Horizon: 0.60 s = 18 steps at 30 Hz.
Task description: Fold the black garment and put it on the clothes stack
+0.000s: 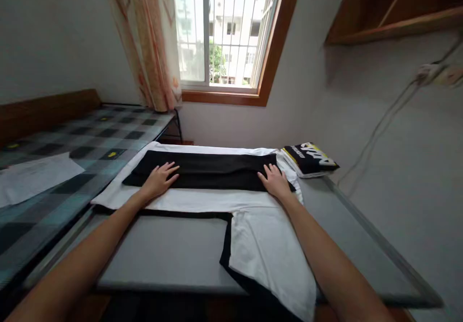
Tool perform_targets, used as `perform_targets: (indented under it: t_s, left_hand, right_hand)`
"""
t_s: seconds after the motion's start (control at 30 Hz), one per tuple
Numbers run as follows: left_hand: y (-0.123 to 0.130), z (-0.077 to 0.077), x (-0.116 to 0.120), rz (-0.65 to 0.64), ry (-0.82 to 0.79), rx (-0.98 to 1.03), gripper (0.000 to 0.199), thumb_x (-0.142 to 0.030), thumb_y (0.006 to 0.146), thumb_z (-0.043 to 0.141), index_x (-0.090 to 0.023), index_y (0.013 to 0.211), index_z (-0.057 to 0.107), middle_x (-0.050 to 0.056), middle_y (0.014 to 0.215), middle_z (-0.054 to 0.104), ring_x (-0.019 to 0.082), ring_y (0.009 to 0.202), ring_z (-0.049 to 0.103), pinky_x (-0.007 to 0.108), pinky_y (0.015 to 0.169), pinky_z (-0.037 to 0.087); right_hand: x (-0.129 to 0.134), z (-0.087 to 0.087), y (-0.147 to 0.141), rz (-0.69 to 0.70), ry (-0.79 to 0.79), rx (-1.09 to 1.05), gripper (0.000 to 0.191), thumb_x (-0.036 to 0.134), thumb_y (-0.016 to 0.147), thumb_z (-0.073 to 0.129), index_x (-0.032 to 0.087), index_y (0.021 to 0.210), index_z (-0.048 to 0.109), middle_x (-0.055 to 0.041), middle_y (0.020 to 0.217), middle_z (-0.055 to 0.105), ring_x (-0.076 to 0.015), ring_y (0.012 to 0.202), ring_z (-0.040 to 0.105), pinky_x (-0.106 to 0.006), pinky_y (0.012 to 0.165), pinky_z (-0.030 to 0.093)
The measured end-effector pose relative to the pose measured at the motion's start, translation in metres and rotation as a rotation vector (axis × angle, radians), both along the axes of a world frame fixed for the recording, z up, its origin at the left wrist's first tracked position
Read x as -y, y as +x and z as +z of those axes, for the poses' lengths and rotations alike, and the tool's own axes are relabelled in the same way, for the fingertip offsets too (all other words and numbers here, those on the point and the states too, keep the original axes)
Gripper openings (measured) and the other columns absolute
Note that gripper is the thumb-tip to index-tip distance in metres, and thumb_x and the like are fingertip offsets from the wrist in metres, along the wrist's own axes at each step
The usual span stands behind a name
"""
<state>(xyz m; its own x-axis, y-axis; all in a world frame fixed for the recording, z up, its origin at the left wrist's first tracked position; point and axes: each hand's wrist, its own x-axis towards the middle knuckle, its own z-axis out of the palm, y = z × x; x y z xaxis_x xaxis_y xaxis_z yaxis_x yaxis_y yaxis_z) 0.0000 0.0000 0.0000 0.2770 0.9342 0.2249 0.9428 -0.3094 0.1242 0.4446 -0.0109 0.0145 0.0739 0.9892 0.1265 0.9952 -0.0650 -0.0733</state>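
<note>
Cloth lies flat under both palms: a black folded panel (206, 170) stretched across a white garment (253, 225) on the grey desk (159, 252). The left hand (159, 179) presses its left end, fingers spread and flat; the right hand (275, 181) presses its right end the same way, pinching nothing. One long black rectangle, one white soft fabric piece hanging over the near edge. One folded black packet with white and yellow print (310, 159) sits just beyond the right hand. One checked bed (90, 143) stands left.
</note>
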Motion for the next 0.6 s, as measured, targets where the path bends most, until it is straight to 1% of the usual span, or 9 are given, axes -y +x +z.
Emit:
perform_targets:
  t_s: [0.07,0.17,0.27,0.3,0.37,0.47,0.53,0.6]
  left_hand:
    - [-0.001,-0.001,0.0,0.001,0.004,0.003,0.051,-0.046,0.096,0.034,-0.023,0.139,0.05,0.007,0.151,0.04,0.028,0.141,0.033,0.052,0.113,0.026]
    - [-0.002,-0.001,0.001,0.001,0.008,0.009,0.05,-0.046,0.096,0.034,-0.024,0.138,0.05,0.006,0.151,0.041,0.027,0.141,0.033,0.051,0.113,0.026]
    - [-0.002,-0.001,0.0,0.004,0.007,0.014,0.051,-0.047,0.096,0.035,-0.025,0.139,0.05,0.006,0.151,0.04,0.027,0.141,0.032,0.05,0.114,0.025]
    - [-0.002,-0.001,0.0,0.005,0.003,0.014,0.051,-0.048,0.096,0.035,-0.025,0.139,0.05,0.006,0.151,0.04,0.026,0.141,0.032,0.05,0.114,0.025]
    - [-0.002,-0.001,0.0,0.007,-0.001,0.014,0.051,-0.047,0.096,0.035,-0.025,0.139,0.049,0.006,0.151,0.039,0.026,0.141,0.032,0.05,0.114,0.025]
    - [-0.001,0.0,0.001,0.007,0.002,0.017,0.051,-0.047,0.096,0.035,-0.025,0.139,0.05,0.006,0.151,0.04,0.026,0.141,0.032,0.049,0.114,0.025]
    - [-0.001,0.0,0.001,0.009,0.008,0.021,0.05,-0.046,0.096,0.035,-0.025,0.138,0.05,0.006,0.15,0.041,0.026,0.141,0.032,0.049,0.114,0.025]
    - [-0.001,0.0,0.002,0.011,0.01,0.022,0.05,-0.046,0.096,0.035,-0.025,0.138,0.05,0.006,0.15,0.041,0.026,0.141,0.033,0.049,0.114,0.025]
  right_hand:
    - [-0.001,-0.002,0.0,0.002,-0.016,-0.001,0.061,0.048,0.098,0.031,0.011,0.147,0.037,-0.0154,0.153,0.033,-0.0251,0.143,0.025,-0.048,0.115,0.02]
    - [-0.001,-0.003,0.0,0.008,0.009,0.003,0.061,0.048,0.098,0.031,0.011,0.146,0.039,-0.0169,0.153,0.033,-0.0269,0.143,0.026,-0.049,0.114,0.021]
    - [0.0,-0.003,-0.003,0.027,0.125,0.027,0.062,0.049,0.098,0.031,0.011,0.145,0.041,-0.0181,0.155,0.029,-0.0315,0.144,0.023,-0.052,0.114,0.02]
    - [0.001,-0.003,-0.006,0.056,0.175,0.034,0.062,0.05,0.098,0.03,0.012,0.145,0.041,-0.0175,0.156,0.027,-0.0324,0.144,0.021,-0.053,0.114,0.019]
    - [0.002,-0.003,-0.012,0.169,0.235,0.028,0.062,0.052,0.098,0.028,0.016,0.146,0.04,-0.0144,0.156,0.027,-0.0316,0.145,0.02,-0.053,0.114,0.017]
    - [0.002,-0.006,-0.022,0.363,0.181,-0.01,0.06,0.053,0.098,0.026,0.022,0.148,0.036,-0.01,0.157,0.028,-0.0284,0.145,0.021,-0.051,0.115,0.02]
    - [0.002,-0.008,-0.026,0.412,0.127,-0.027,0.059,0.052,0.098,0.026,0.023,0.149,0.035,-0.0096,0.157,0.028,-0.0276,0.145,0.022,-0.051,0.115,0.02]
    - [0.001,-0.009,-0.027,0.409,0.099,-0.039,0.059,0.051,0.099,0.027,0.023,0.149,0.034,-0.011,0.156,0.028,-0.027,0.144,0.024,-0.051,0.115,0.021]
